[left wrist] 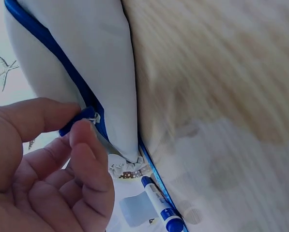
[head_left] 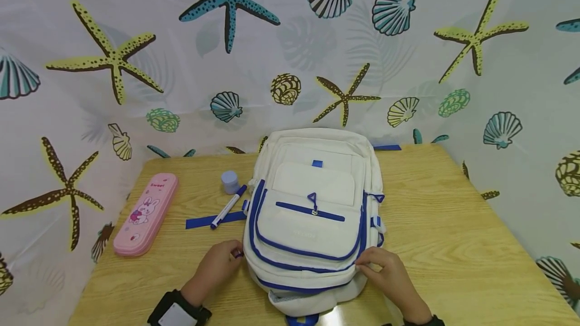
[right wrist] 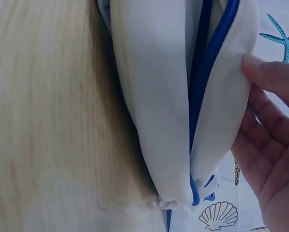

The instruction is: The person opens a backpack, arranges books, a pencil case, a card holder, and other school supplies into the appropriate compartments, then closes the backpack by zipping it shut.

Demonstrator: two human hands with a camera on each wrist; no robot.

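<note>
A white backpack with blue zippers lies front side up on the wooden table, its top toward the back wall. At its left side my left hand pinches a blue zipper pull between thumb and index finger. The other left fingers are loosely curled. My right hand holds the pale fabric on the bag's lower right side, thumb on one face and fingers partly hidden behind the edge. In the right wrist view, a blue zipper is parted along that side, showing a narrow gap.
Left of the bag lie a pink pencil case with a rabbit print, a blue-and-white marker and a small light-blue jar. A blue strip lies under the marker. A patterned cloth hangs behind the table.
</note>
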